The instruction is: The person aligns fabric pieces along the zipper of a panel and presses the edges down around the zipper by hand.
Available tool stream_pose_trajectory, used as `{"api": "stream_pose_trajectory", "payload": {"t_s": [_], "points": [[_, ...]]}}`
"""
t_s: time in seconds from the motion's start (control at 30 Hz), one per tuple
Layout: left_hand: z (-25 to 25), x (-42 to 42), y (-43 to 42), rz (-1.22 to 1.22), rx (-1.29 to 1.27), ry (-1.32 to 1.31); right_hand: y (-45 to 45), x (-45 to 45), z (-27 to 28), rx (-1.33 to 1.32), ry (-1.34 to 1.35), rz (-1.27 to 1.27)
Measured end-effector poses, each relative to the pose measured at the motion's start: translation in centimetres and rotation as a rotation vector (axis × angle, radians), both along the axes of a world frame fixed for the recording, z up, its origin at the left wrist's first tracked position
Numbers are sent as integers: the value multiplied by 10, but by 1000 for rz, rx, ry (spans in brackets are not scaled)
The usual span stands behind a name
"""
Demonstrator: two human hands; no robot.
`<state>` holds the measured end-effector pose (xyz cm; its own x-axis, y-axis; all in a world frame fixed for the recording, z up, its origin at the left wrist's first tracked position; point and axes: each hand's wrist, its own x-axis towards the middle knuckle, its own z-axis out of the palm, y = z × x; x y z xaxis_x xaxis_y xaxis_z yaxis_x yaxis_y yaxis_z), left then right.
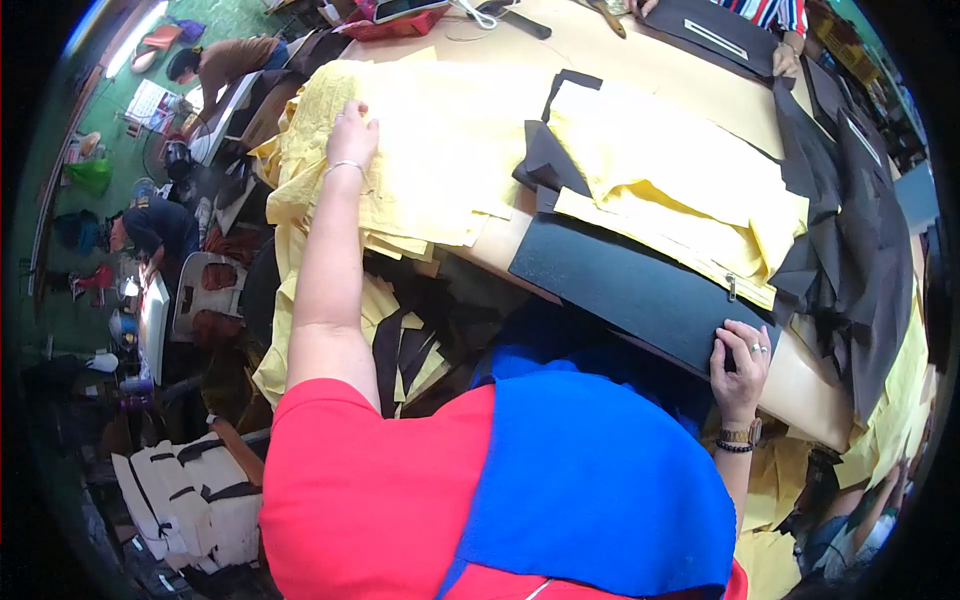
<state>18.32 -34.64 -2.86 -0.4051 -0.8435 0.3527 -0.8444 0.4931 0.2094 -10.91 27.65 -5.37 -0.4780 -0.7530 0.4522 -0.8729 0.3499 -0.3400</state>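
My left hand (353, 137) reaches out to a pile of thin yellow fabric sheets (440, 150) on the table's left part, its fingers bent and closed on the wrinkled top material. My right hand (740, 372) grips the near right corner of a flat black board (610, 275), fingers curled over its edge. Across the board's far side lies a folded yellow fabric piece (680, 170). A small metal zipper pull (731, 287) shows near that piece's right end. Dark fabric (548, 158) sticks out at its left end.
Dark fabric pieces (835, 240) hang over the table's right side. Opposite, a person in a striped shirt handles a dark panel (705, 35). A red tray (395, 25) and a brush (608, 18) lie at the far edge. A white chair (208, 295) stands left.
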Motion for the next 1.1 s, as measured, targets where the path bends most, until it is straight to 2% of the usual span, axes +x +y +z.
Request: {"api": "stream_pose_trajectory", "payload": {"t_s": [0.1, 0.17, 0.23, 0.27, 0.3, 0.33, 0.37, 0.4, 0.47, 0.57, 0.6, 0.67, 0.73, 0.9, 0.97, 1.07, 1.1], "points": [[34, -5, -5, -63, 228, 96, -1, 0, 1, -13, 12, 7], [53, -7, -17, -92, 96, -9, -1, 0, 2, -17, 12, 9], [106, -27, 29, -53, 36, -232, -2, 2, 4, -13, 5, -9], [104, -24, 0, -110, 62, -265, -3, 2, 4, -15, -2, -16], [123, -33, 4, -183, 138, -257, -3, 3, 4, -23, -6, -20], [117, -32, -26, -310, 246, -53, -2, 2, 5, -34, -7, -20], [124, -39, -26, -393, 388, 307, -2, 2, 5, -36, 4, -18], [138, -49, -28, -451, 671, 698, -3, 2, 7, -40, -1, -17], [148, -56, -52, -394, 856, 1055, -2, 2, 5, -49, -19, -14], [137, -75, -84, -480, 1026, 693, -1, 1, 4, -48, -24, -6], [143, -86, -90, -538, 896, 813, 0, 0, 4, -47, -18, -8], [190, -103, -64, -303, 809, 1211, 0, 0, 3, -47, -15, -11], [195, -96, -135, -432, 663, 1206, 0, 0, 1, -44, -18, -18], [221, -111, -140, -487, 490, 1081, -9, -8, 7, -104, -110, -90], [214, -120, -147, -602, 428, 1098, -15, -13, 11, -112, -152, -120], [211, -118, -137, -599, 398, 1059, -30, -19, 15, -7, -120, -230], [213, -121, -135, -545, 375, 1155, -33, -22, 13, -2, -90, -244]]}}
